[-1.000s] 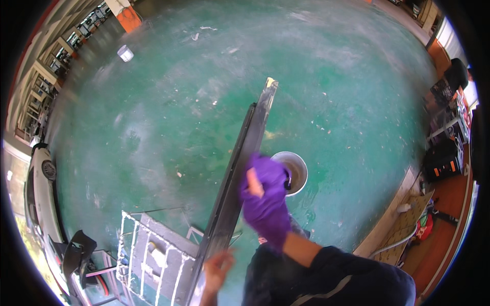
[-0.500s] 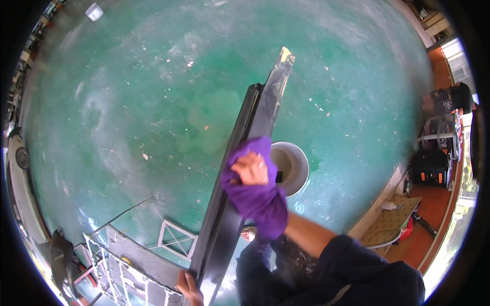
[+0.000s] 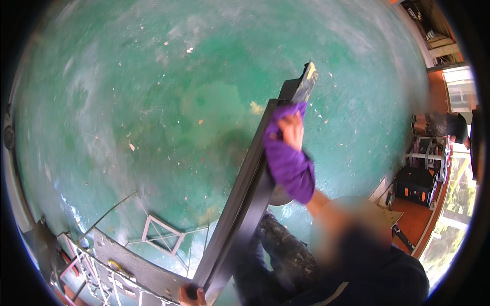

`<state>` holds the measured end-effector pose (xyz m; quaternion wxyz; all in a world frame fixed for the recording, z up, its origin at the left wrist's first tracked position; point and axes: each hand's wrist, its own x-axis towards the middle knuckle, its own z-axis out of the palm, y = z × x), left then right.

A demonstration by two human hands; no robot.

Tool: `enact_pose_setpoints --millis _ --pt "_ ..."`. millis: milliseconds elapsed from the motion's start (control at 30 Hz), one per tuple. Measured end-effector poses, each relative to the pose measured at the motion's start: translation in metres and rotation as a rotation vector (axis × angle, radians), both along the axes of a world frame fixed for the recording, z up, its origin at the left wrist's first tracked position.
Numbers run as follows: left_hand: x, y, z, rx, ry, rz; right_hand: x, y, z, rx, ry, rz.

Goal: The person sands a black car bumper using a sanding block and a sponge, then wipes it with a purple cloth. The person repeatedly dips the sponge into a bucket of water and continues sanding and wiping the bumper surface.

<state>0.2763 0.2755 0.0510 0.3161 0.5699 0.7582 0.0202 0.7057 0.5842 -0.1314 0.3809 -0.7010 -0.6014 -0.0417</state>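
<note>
Right hand (image 3: 292,130) presses a purple cloth (image 3: 288,163) against the dark metal frame (image 3: 245,199); left hand (image 3: 191,295) grips its lower end.

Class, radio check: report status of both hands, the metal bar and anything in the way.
Right hand presses purple cloth on long dark metal bar, near its top. Left hand grips bar's lower end. Metal frame lies beside; nothing blocks.

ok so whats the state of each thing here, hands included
right hand: pressing a purple cloth against the bar near its far end
purple cloth: bunched, draped over the bar's edge
long dark metal bar: tilted, raised off the floor
left hand: gripping the bar's near end
metal grille frame: lying flat
</note>
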Motion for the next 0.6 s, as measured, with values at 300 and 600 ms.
enact_pose_setpoints --millis 300,600 --pt "0.014 0.023 0.003 -0.015 -0.248 0.258 -0.125 -0.134 0.033 -0.282 0.208 0.153" --pt "-0.001 0.016 -0.004 -0.004 -0.218 0.190 -0.006 0.045 -0.013 0.047 0.451 -0.231"
